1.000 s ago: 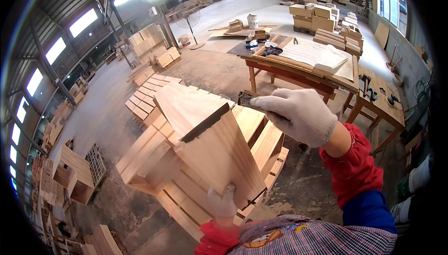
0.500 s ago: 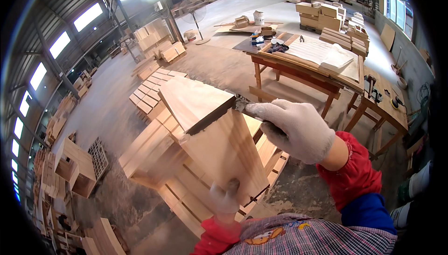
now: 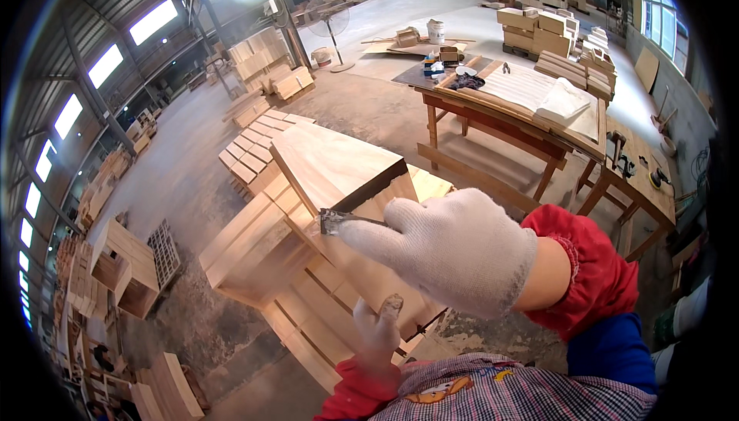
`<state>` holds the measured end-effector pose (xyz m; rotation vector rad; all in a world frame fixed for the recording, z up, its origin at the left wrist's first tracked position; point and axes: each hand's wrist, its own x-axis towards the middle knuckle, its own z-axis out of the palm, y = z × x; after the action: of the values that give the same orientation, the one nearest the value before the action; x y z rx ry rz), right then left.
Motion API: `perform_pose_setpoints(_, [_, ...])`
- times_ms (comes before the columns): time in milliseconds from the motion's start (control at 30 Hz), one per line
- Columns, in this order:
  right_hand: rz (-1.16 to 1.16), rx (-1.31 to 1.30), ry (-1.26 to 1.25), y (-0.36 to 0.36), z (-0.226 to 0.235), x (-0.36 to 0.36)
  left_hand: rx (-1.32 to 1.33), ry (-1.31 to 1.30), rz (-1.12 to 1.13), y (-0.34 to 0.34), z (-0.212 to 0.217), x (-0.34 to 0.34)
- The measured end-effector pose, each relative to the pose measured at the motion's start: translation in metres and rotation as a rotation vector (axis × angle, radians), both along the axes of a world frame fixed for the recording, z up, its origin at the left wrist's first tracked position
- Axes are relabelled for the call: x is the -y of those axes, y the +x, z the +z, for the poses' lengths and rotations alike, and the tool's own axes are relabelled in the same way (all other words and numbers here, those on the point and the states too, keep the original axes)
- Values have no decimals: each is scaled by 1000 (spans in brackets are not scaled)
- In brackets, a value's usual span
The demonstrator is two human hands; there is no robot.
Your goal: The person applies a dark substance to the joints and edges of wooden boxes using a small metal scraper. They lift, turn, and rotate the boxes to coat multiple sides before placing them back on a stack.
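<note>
Head view: a pale wooden box (image 3: pixel 339 159) is standing tilted in the frame on a slatted wooden stack (image 3: pixel 299 332), a dark band (image 3: pixel 375 188) running along its upper edge. Over the last half second a small flat scraper (image 3: pixel 332 222) has been passing from the band's right end to its left corner, while the box is keeping its place; the stroke along this edge is apparently nearing its end. The right hand (image 3: pixel 443 248), gloved, is grasping the scraper, its grip clenched; whether the blade is touching the wood cannot be told. The left hand (image 3: pixel 376 336) is lying low against the box's near face, its thumb raised; its grip cannot be judged. On the left, a second box (image 3: pixel 254 259) is sitting just beside, limiting movement there. To the right, the forearm is reaching over the stack's edge, with concrete floor (image 3: pixel 377 125) separating the stack from a cluttered tabletop (image 3: pixel 412 75) beyond.
</note>
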<state>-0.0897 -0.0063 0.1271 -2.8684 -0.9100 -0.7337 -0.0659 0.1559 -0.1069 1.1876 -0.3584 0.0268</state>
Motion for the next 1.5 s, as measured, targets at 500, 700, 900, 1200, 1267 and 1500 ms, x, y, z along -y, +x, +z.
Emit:
perform_pose_setpoints(500, [29,-348,490,15,-14,99,23,94,106,-1,-3,-4])
perform_pose_setpoints(700, [248,-513,683,32,-19,97,-71,71,154,-7,-8,-9])
perform_pose_setpoints(900, [285,-637,526,34,-42,100,-12,-47,120,-8,-19,-42])
perform_pose_setpoints(1200, [215,-915,1398,22,-126,102,-199,39,603,-14,-73,-162])
perform_pose_setpoints(1267, [159,-905,1516,29,-140,93,-44,16,564,-4,-85,-173])
perform_pose_setpoints(1500, [169,-1073,1676,83,-175,25,-291,-409,765,4,-138,-192])
